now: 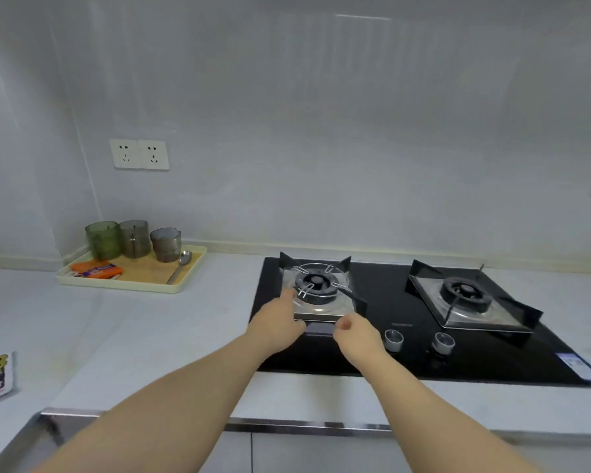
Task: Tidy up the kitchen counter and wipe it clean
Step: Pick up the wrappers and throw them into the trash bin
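The left hand (280,319) grips the front-left corner of the left burner tray (321,307) on the gas hob (384,285). The right hand (355,332) curls at the tray's front edge; I cannot tell whether it holds it.

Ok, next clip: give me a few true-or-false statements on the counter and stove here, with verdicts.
1. Three cups stand on the tray. True.
2. The spoon lies on the stove. False: the spoon lies on the tray, beside the cups.
3. Both the left hand and the right hand are at the left burner. True.
4. The stove has four knobs. False: the stove shows two knobs.
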A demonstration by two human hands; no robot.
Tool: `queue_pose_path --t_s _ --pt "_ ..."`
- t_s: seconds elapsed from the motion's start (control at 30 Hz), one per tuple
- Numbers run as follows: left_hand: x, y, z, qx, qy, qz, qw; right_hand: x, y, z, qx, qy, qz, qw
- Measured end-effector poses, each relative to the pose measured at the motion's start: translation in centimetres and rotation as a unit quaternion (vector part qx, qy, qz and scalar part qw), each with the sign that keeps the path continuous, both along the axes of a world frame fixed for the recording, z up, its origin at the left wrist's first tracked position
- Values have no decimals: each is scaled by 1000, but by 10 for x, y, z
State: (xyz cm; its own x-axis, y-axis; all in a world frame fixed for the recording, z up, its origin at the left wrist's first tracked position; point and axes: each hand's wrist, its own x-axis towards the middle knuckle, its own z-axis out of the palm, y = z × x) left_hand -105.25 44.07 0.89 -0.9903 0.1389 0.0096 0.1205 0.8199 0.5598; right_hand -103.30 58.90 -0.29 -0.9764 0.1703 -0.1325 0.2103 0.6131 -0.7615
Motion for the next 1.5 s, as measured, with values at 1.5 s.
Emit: queue_pose_path --t_s 1.5 --pt "-90 679 -96 -97 -98 -288 948 -9 664 -99 88 -156 -229 957"
